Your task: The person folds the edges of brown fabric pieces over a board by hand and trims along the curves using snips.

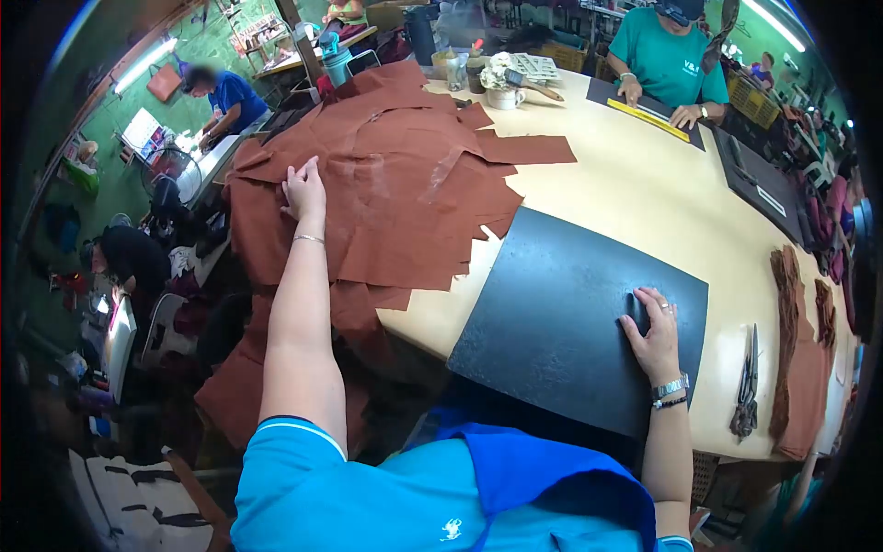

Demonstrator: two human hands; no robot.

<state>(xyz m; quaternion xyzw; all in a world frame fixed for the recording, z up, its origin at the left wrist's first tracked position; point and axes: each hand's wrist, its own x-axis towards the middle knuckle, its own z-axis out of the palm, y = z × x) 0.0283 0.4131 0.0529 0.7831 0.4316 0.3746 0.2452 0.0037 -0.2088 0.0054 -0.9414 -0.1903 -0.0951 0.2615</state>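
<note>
My left hand (303,191) reaches out over a heap of reddish-brown leather-like sheets (386,212) on the table's left side. Its fingers are bent and partly apart above the upper sheet; I see no edge lifted in them. Underneath my right hand (653,331) lies a large black cutting mat (561,313), set at an angle near the table edge. That hand rests on the mat's right part, thumb away from the fingers. A small dark patch beside the fingertips is too unclear to name.
Scissors (748,386) and folded brown pieces (798,359) lie to the right on the cream table (607,184). A white mug (504,92) with a brush stands at the back. Across the table, a person in green (671,55) handles a yellow ruler (648,120).
</note>
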